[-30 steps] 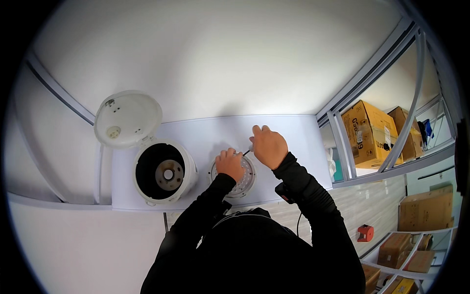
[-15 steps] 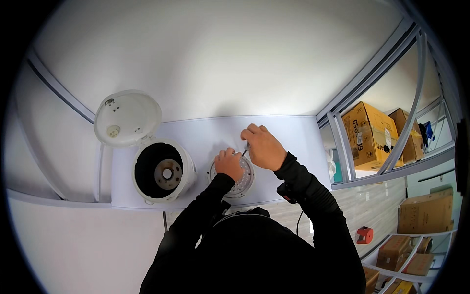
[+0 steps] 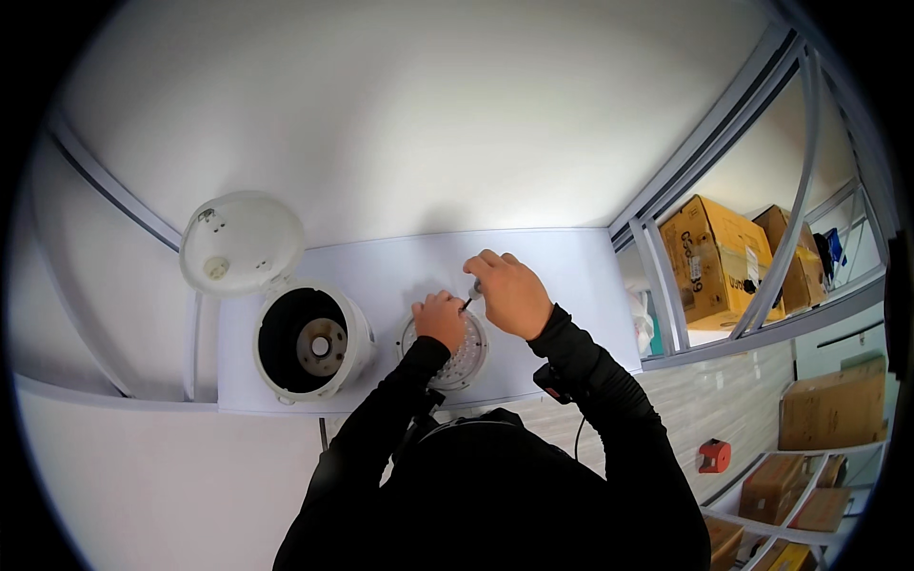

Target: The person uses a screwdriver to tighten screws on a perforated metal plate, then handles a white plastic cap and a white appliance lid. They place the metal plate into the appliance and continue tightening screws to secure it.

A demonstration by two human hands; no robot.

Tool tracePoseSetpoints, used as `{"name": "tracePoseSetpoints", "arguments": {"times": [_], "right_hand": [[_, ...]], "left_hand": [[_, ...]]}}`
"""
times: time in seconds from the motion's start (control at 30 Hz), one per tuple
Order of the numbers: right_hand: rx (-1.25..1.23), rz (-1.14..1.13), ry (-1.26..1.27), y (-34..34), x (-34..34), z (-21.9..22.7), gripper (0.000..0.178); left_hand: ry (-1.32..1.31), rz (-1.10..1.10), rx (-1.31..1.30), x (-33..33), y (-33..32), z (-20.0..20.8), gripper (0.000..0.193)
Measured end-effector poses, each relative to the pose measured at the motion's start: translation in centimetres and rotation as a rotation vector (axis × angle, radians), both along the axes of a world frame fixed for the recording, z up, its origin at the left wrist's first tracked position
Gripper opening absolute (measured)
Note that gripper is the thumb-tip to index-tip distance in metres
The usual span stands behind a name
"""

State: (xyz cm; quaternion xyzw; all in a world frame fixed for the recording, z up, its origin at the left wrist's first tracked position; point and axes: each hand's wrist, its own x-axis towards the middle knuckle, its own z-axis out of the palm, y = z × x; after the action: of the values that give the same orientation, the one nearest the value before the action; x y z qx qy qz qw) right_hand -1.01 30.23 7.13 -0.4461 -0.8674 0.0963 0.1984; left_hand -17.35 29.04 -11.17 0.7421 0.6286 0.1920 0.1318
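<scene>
A round, pale perforated plate (image 3: pixel 470 362) lies on the white table in front of me. My left hand (image 3: pixel 440 322) rests over its far left part with the fingers curled down on it, hiding that section. My right hand (image 3: pixel 514 297) is closed round the handle of a screwdriver (image 3: pixel 466 305). Its thin dark shaft slants down toward the plate's far rim, beside my left fingertips. Whether its tip sits in a screw is too small to tell. To the left stands a white rice cooker (image 3: pixel 360 357), its lid (image 3: pixel 243 243) swung up and the dark inside showing a metal heating plate (image 3: pixel 322 346).
The white table (image 3: pixel 571 276) backs onto a pale wall. On the right, beyond a grey metal frame (image 3: pixel 668 285), stand yellow and brown cardboard boxes (image 3: pixel 714 262). A red stool (image 3: pixel 714 456) is on the floor at the right, near shelves with more boxes (image 3: pixel 771 485).
The view has shifted slightly. My right hand and the screwdriver have turned a little, with more of the shaft and handle showing. My left hand stays on the plate.
</scene>
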Motion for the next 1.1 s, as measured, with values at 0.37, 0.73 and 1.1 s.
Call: {"name": "tracePoseSetpoints", "arguments": {"times": [0.37, 0.73, 1.1], "right_hand": [[0.088, -0.08, 0.183, -0.1, 2.2, -0.1, 0.029], [0.025, -0.352, 0.444, 0.8, 7.3, -0.2, 0.018], [-0.036, -0.323, 0.524, -0.4, 7.6, -0.4, 0.017]], "left_hand": [[-0.128, -0.067, 0.127, 0.0, 0.8, -1.0, 0.013], [-0.653, 0.0, -0.069, -1.4, -0.8, -0.2, 0.018], [-0.266, -0.035, 0.052, -1.0, -0.6, -1.2, 0.017]]}}
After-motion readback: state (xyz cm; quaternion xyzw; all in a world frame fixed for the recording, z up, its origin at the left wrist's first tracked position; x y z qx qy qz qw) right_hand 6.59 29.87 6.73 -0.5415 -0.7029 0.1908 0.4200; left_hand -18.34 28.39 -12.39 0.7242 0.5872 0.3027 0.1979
